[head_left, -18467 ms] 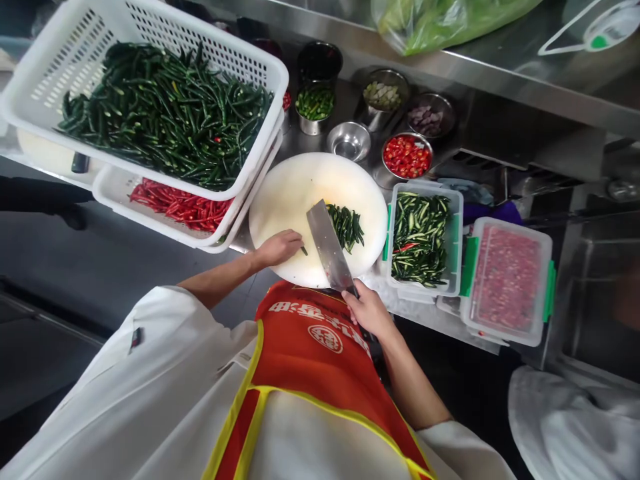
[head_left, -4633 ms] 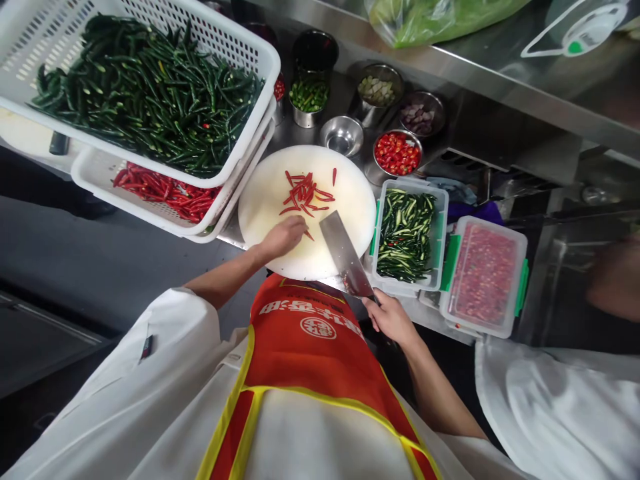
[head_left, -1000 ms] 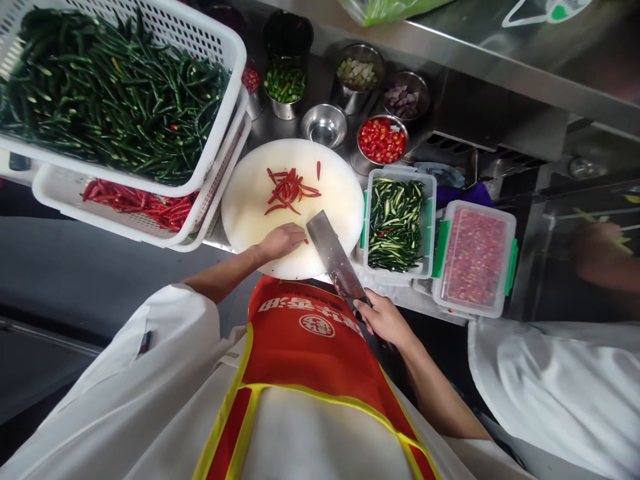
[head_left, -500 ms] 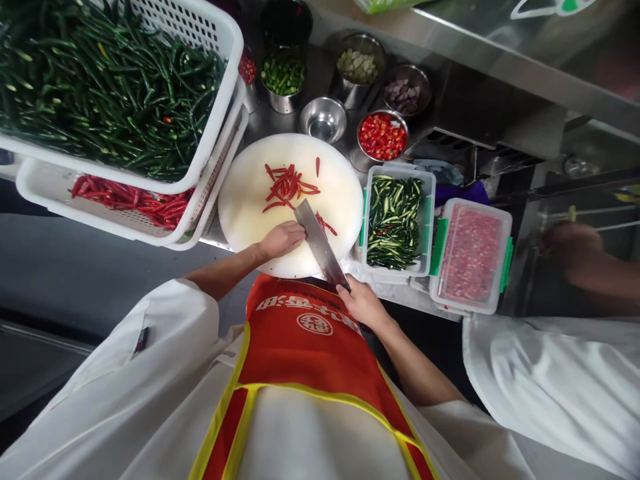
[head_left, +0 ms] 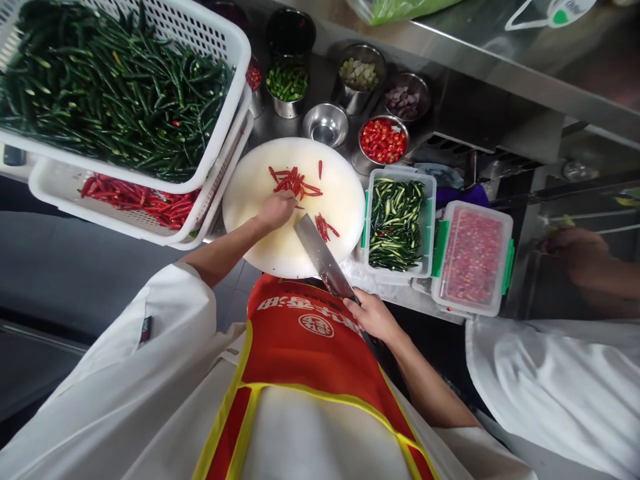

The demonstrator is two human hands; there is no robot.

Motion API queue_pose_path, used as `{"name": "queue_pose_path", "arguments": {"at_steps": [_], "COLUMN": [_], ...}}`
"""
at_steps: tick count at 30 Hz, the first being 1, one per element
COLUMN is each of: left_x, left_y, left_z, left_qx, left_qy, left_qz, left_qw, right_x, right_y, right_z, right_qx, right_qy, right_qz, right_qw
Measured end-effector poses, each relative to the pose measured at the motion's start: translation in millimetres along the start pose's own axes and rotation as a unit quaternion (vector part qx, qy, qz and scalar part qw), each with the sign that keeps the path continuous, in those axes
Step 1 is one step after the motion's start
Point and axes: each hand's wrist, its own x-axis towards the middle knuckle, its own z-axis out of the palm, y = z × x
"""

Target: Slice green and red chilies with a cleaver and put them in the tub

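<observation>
My right hand (head_left: 373,315) grips the handle of a cleaver (head_left: 323,255), its blade reaching over the front edge of a round white cutting board (head_left: 245,193). Whole red chilies (head_left: 290,181) lie in a loose pile at the board's middle, with a single one off to the right. My left hand (head_left: 277,210) is at the near side of this pile, fingers drawn together on a red chili, mostly hidden by the hand. Just beyond the blade's right side sits a small group of sliced red chilies (head_left: 325,228).
At left, a white basket of green chilies (head_left: 244,50) is stacked over one with red chilies (head_left: 45,190). Steel bowls (head_left: 325,125) of chopped vegetables line the back. Right stand a tub of sliced green chilies (head_left: 429,220) and a lidded box (head_left: 473,253). Another person's sleeve (head_left: 545,373) is at far right.
My left hand has moved from beside the blade up to the chili pile. The cleaver has drawn slightly back toward me, away from the sliced chilies.
</observation>
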Motion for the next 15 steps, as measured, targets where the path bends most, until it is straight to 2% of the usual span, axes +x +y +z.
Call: {"name": "queue_pose_path", "arguments": {"at_steps": [3, 6, 10, 15], "left_x": [-5, -24, -48, -59], "left_y": [3, 18, 43, 48], "left_z": [-6.1, -7.6, 3.2, 19.1], "left_qx": [0.063, 0.073, 0.028, -0.041], "left_qy": [-0.021, -0.038, -0.060, -0.028], "left_qz": [0.033, 0.080, 0.157, 0.166], "left_qw": [0.997, 0.993, 0.985, 0.985], "right_x": [4, 8, 9, 6], "right_y": [6, 9, 5, -4], "right_z": [-1, -5, -6, -7], "right_qx": [0.010, 0.036, 0.032, 0.013], "right_qy": [0.020, 0.042, 0.029, -0.011], "right_qz": [0.005, 0.020, 0.013, 0.004], "right_qw": [1.000, 0.998, 0.999, 1.000]}}
